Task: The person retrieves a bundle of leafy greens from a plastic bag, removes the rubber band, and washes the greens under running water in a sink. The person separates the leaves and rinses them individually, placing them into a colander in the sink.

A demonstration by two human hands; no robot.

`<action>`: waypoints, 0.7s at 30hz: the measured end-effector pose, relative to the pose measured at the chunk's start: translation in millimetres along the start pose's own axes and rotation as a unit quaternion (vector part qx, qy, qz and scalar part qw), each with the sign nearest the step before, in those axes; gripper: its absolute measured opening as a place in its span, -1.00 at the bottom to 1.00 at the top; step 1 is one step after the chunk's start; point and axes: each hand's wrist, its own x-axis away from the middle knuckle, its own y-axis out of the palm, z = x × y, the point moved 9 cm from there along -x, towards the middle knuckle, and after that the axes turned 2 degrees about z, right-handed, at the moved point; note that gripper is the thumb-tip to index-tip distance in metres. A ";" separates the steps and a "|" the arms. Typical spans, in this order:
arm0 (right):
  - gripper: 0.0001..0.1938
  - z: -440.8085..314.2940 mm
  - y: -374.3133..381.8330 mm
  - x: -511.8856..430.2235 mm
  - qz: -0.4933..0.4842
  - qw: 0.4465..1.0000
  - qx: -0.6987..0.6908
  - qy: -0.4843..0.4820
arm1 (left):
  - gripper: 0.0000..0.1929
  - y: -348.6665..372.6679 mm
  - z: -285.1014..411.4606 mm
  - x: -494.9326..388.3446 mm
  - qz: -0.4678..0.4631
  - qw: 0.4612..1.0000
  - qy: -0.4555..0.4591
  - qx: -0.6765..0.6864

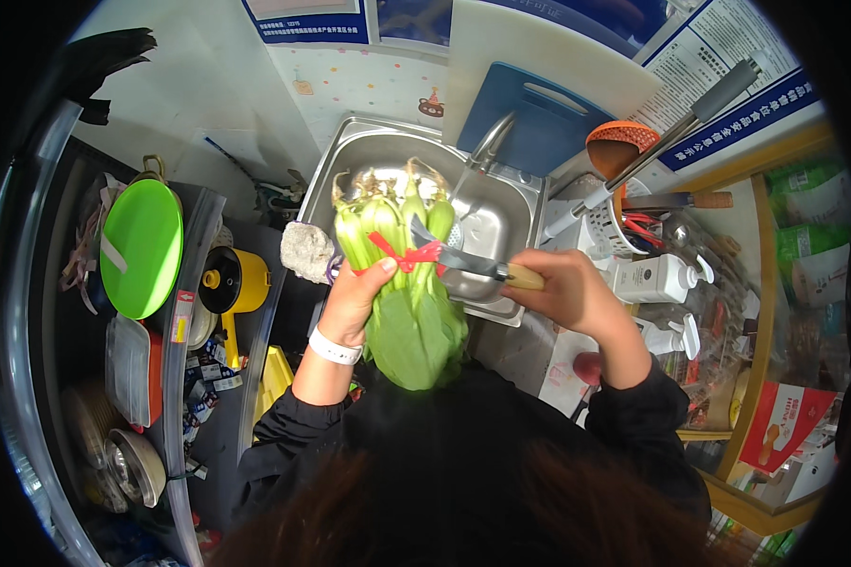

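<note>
My left hand grips a bunch of leafy green vegetables, its roots pointing away from me over the sink. A red tie wraps the stalks just above my left thumb. My right hand is closed on the light wooden handle of a knife with a curved dark blade. The blade lies across the stalks at the tie; whether it touches the tie I cannot tell. Behind the bunch is the stainless steel sink, partly hidden, with a metal faucet that seems to be running.
A blue cutting board leans behind the faucet. Right of the sink stand a white utensil basket, pump bottles and a metal pole. A pale rough block sits by the sink's left edge. A shelf with a yellow pot is at left.
</note>
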 end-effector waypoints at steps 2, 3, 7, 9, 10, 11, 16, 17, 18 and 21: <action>-0.84 9.8 -26.3 7.9 0.090 0.994 -0.060 -0.030 | -0.54 -7.4 -4.1 -2.0 -0.003 0.999 -0.025 0.020; -0.83 25.2 -57.7 13.8 0.166 0.985 -0.030 0.040 | -0.54 -9.0 -8.4 -3.5 0.004 1.000 -0.028 0.012; -0.81 26.4 -77.8 4.5 0.146 0.989 -0.002 0.013 | -0.52 -16.3 -43.6 -4.4 0.018 0.998 -0.063 0.025; -0.77 55.5 -107.4 12.1 0.167 0.984 -0.037 0.053 | -0.48 -32.5 -61.6 -4.1 -0.007 0.991 -0.124 0.053; -0.79 68.2 -126.4 22.4 0.184 0.980 -0.005 0.080 | -0.47 -38.3 -61.3 -1.2 -0.012 0.987 -0.133 0.088; -0.80 80.0 -145.6 35.1 0.198 0.974 0.026 0.106 | -0.46 -40.0 -59.1 1.6 -0.014 0.982 -0.142 0.124; -0.77 189.1 -200.4 87.0 0.076 0.818 0.454 0.347 | -0.42 -36.2 -45.3 -7.9 -0.047 0.974 -0.108 0.192; -0.77 212.5 -201.2 82.6 0.058 0.774 0.518 0.360 | -0.43 -32.0 -42.6 -8.6 -0.053 0.977 -0.103 0.181; -0.77 234.4 -200.1 73.8 0.039 0.730 0.576 0.367 | -0.42 -30.8 -39.8 -7.8 -0.049 0.978 -0.099 0.178; -0.77 265.6 -202.1 53.5 0.061 0.675 0.629 0.382 | -0.41 -25.0 -40.4 -11.9 -0.065 0.979 -0.091 0.172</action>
